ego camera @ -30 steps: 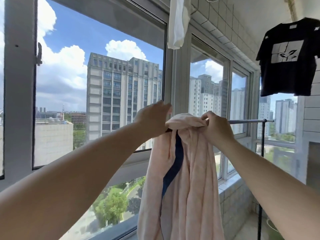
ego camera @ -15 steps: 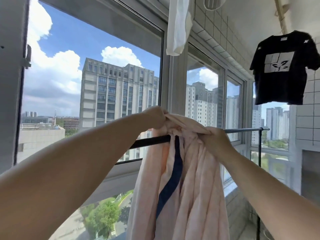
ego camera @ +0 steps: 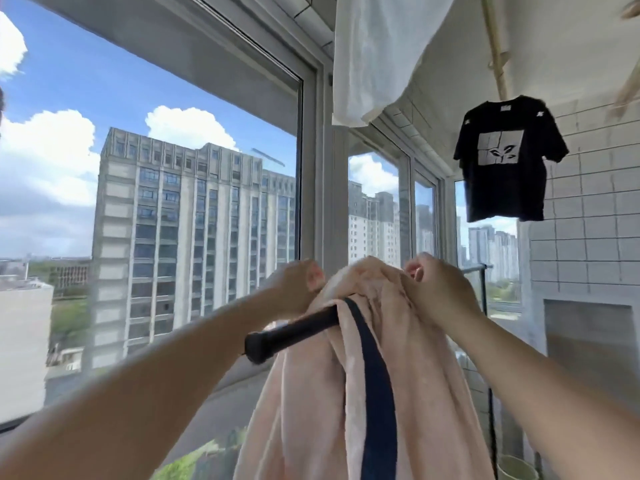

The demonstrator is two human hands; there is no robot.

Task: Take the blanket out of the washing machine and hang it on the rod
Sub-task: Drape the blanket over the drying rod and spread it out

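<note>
The pale pink blanket [ego camera: 311, 410] with a dark blue stripe hangs bunched over the black rod [ego camera: 287, 336], whose near capped end points toward me. My left hand [ego camera: 298, 289] grips the blanket's top fold on the left side, behind the rod. My right hand [ego camera: 440, 292] grips the bunched top on the right, fingers curled into the fabric. The far part of the rod shows past my right wrist, ending at a black upright post [ego camera: 490, 375]. The washing machine is out of view.
A black T-shirt [ego camera: 509, 161] hangs high at the right from a ceiling pole. A white cloth [ego camera: 374, 57] hangs overhead at centre. Large windows [ego camera: 194, 216] line the left side. A tiled wall [ego camera: 588, 220] stands at the right, and a pale pot [ego camera: 516, 469] sits on the floor.
My view has tilted and moved nearer, so the rod's near end now shows. Both hands have spread slightly apart along the blanket's top, still holding it over the rod.
</note>
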